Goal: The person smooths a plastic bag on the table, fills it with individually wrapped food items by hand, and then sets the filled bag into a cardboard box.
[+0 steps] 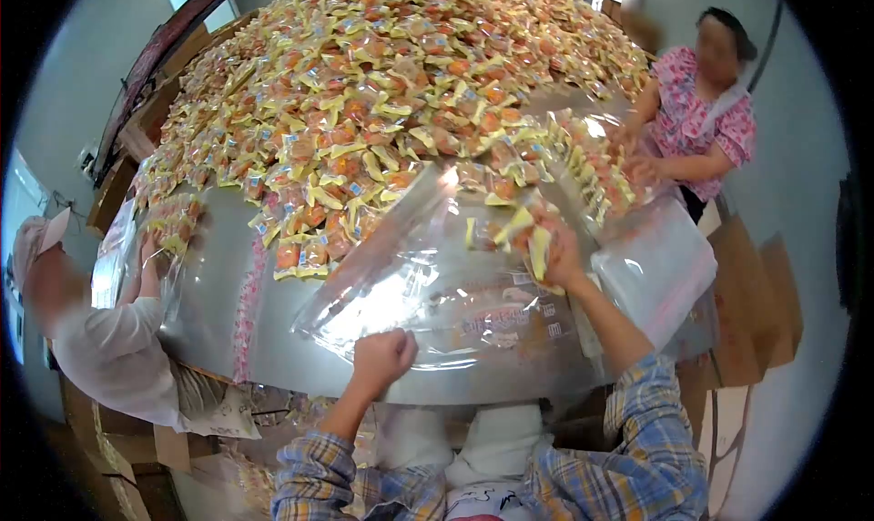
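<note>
A large clear printed plastic bag (492,316) lies on the grey table (214,293) in front of me. My left hand (384,359) is closed in a fist at the bag's near edge; what it grips, if anything, is hidden. My right hand (557,248) is wrapped round several small yellow-ended packets (539,250), above the right part of the bag. One packet (478,233) shows inside or on the bag, to the left of that hand. Beyond the bag rises a big heap of the same packets (364,111) with orange contents.
A stack of clear bags (660,261) lies at the right. One person (701,129) handles packets at the back right, another (118,348) at the left edge. Cardboard boxes (742,293) stand right. A pink patterned strip (248,311) crosses the table.
</note>
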`<action>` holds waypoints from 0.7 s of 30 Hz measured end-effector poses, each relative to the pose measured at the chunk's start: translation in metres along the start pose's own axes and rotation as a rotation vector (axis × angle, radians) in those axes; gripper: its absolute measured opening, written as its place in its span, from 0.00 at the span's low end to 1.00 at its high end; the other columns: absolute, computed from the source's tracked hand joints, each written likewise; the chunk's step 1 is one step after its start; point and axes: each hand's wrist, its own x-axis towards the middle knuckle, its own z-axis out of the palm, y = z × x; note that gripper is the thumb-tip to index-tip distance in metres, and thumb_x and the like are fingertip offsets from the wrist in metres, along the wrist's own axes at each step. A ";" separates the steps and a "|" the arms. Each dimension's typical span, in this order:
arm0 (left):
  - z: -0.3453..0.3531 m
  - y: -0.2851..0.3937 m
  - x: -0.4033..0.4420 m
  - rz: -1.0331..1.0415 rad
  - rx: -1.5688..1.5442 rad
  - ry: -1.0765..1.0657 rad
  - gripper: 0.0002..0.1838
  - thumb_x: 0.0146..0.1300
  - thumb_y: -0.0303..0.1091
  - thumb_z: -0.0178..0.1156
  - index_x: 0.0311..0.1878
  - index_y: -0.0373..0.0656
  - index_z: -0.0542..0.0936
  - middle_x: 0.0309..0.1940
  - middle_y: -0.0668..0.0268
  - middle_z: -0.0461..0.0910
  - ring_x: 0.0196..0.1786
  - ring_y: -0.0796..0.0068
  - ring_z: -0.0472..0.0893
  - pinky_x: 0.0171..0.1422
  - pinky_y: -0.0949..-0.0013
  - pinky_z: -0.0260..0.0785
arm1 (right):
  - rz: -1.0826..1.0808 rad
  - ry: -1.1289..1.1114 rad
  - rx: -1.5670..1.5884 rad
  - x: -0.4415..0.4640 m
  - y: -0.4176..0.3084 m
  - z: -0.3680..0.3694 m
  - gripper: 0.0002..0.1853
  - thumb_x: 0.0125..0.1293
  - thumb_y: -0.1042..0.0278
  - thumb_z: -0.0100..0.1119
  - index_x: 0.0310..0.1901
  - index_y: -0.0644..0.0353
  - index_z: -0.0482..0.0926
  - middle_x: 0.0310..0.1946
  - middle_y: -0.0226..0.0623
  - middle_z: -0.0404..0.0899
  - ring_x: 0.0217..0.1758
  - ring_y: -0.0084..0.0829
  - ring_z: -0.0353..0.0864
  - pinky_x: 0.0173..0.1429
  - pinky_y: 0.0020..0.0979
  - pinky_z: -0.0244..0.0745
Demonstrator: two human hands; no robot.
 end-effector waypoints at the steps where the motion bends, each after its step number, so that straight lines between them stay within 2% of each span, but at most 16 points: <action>1: 0.000 0.002 0.000 -0.013 -0.005 -0.006 0.19 0.66 0.40 0.65 0.20 0.44 0.75 0.15 0.57 0.76 0.20 0.53 0.79 0.26 0.54 0.70 | 0.108 0.099 0.232 -0.032 -0.014 -0.003 0.26 0.69 0.66 0.68 0.66 0.64 0.73 0.57 0.39 0.80 0.54 0.30 0.83 0.57 0.32 0.81; 3: 0.003 0.000 -0.002 -0.021 0.000 -0.007 0.21 0.66 0.41 0.66 0.19 0.43 0.75 0.15 0.56 0.76 0.19 0.52 0.78 0.26 0.54 0.69 | 0.312 0.277 0.693 -0.084 -0.037 -0.013 0.24 0.73 0.58 0.64 0.64 0.63 0.76 0.57 0.41 0.82 0.52 0.34 0.85 0.56 0.37 0.81; 5: -0.002 0.007 0.000 -0.017 0.036 -0.010 0.20 0.65 0.40 0.66 0.19 0.45 0.74 0.15 0.59 0.77 0.19 0.55 0.79 0.27 0.55 0.71 | 0.456 0.499 0.399 -0.139 -0.043 -0.021 0.33 0.74 0.49 0.65 0.68 0.66 0.70 0.54 0.36 0.78 0.54 0.28 0.80 0.59 0.33 0.77; 7: 0.000 0.005 0.001 0.001 0.020 0.008 0.19 0.65 0.39 0.66 0.19 0.44 0.74 0.16 0.58 0.77 0.19 0.54 0.78 0.27 0.55 0.70 | 0.384 0.506 0.006 -0.159 -0.116 -0.036 0.37 0.73 0.41 0.64 0.70 0.63 0.67 0.58 0.37 0.75 0.60 0.29 0.76 0.64 0.34 0.74; 8: -0.001 0.007 0.000 -0.006 0.011 0.010 0.19 0.65 0.38 0.66 0.19 0.44 0.74 0.16 0.58 0.77 0.19 0.53 0.78 0.27 0.55 0.70 | 0.388 0.529 -0.013 -0.183 -0.107 -0.040 0.42 0.71 0.35 0.63 0.71 0.62 0.65 0.61 0.36 0.73 0.64 0.29 0.73 0.67 0.33 0.72; 11: 0.005 -0.002 -0.005 -0.022 -0.043 0.053 0.19 0.65 0.36 0.66 0.20 0.42 0.74 0.15 0.56 0.75 0.18 0.54 0.76 0.26 0.55 0.68 | 0.462 0.744 0.221 -0.191 -0.139 -0.046 0.43 0.69 0.34 0.65 0.70 0.64 0.66 0.60 0.34 0.74 0.62 0.28 0.75 0.66 0.33 0.73; 13: 0.012 -0.015 -0.009 0.004 -0.152 0.223 0.19 0.65 0.32 0.66 0.19 0.40 0.72 0.14 0.56 0.72 0.16 0.58 0.73 0.25 0.58 0.65 | 0.500 0.774 0.369 -0.202 -0.147 -0.052 0.42 0.68 0.35 0.65 0.69 0.63 0.68 0.59 0.33 0.76 0.61 0.28 0.77 0.65 0.34 0.74; 15: 0.008 -0.020 -0.010 -0.039 -0.184 0.365 0.19 0.65 0.27 0.66 0.20 0.38 0.69 0.13 0.57 0.69 0.15 0.64 0.65 0.24 0.62 0.61 | 0.539 0.801 0.472 -0.212 -0.147 -0.054 0.41 0.68 0.35 0.65 0.69 0.61 0.70 0.60 0.33 0.77 0.61 0.29 0.78 0.65 0.35 0.76; 16: 0.004 -0.013 -0.006 -0.144 -0.180 0.428 0.20 0.66 0.25 0.65 0.20 0.38 0.67 0.13 0.59 0.64 0.16 0.69 0.59 0.24 0.64 0.57 | 0.548 0.804 0.502 -0.222 -0.141 -0.056 0.40 0.68 0.35 0.65 0.69 0.61 0.70 0.61 0.34 0.77 0.61 0.30 0.79 0.64 0.36 0.77; 17: -0.001 -0.007 -0.003 -0.177 -0.268 0.440 0.20 0.66 0.25 0.66 0.21 0.39 0.67 0.13 0.60 0.62 0.17 0.69 0.58 0.24 0.64 0.57 | 0.557 0.808 0.532 -0.232 -0.135 -0.057 0.40 0.69 0.35 0.64 0.69 0.60 0.71 0.61 0.34 0.78 0.61 0.31 0.80 0.64 0.37 0.79; 18: -0.010 0.010 0.004 -0.151 -0.277 0.381 0.20 0.66 0.26 0.67 0.21 0.39 0.67 0.14 0.59 0.63 0.18 0.67 0.60 0.25 0.63 0.58 | 0.568 0.796 0.529 -0.253 -0.112 -0.059 0.40 0.69 0.35 0.64 0.69 0.60 0.71 0.61 0.34 0.78 0.60 0.31 0.80 0.63 0.37 0.79; 19: -0.020 0.028 0.013 -0.125 -0.287 0.325 0.20 0.65 0.27 0.68 0.21 0.39 0.68 0.14 0.59 0.64 0.18 0.66 0.63 0.26 0.62 0.59 | 0.572 0.795 0.554 -0.249 -0.121 -0.061 0.40 0.70 0.35 0.63 0.70 0.60 0.71 0.62 0.34 0.78 0.61 0.31 0.81 0.63 0.37 0.79; 21: -0.040 0.059 0.035 0.021 -0.049 0.195 0.20 0.63 0.32 0.69 0.22 0.39 0.69 0.17 0.58 0.70 0.22 0.60 0.71 0.29 0.59 0.63 | 0.579 0.793 0.603 -0.238 -0.145 -0.063 0.39 0.71 0.36 0.62 0.71 0.60 0.70 0.62 0.35 0.78 0.61 0.32 0.81 0.64 0.37 0.79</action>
